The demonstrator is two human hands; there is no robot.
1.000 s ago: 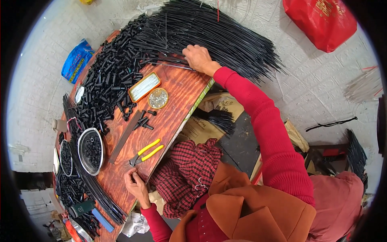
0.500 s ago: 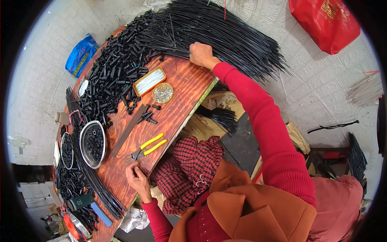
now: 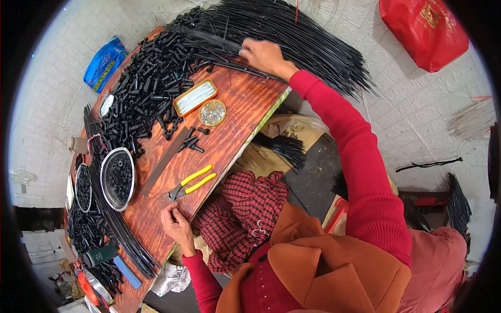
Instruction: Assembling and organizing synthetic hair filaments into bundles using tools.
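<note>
My right hand [image 3: 263,56] reaches far forward and rests on a big fan of long thin black rods [image 3: 292,36] at the far end of the wooden table [image 3: 229,135], fingers closed around a few of them. My left hand [image 3: 175,223] lies at the near table edge, fingers curled, right beside yellow-handled pliers [image 3: 190,182]. I cannot tell if it pinches something small. A large heap of short black tubes [image 3: 148,88] covers the table's far left.
A flat tin [image 3: 194,97] and a round dish of small metal parts [image 3: 212,112] sit mid-table. A metal bowl of black pieces [image 3: 117,178], a long metal file [image 3: 164,160] and more black rods [image 3: 122,235] lie left. A red bag [image 3: 422,31] is on the floor.
My right hand has slid further forward and left over the black rods. The left hand stays at the near edge by the pliers.
</note>
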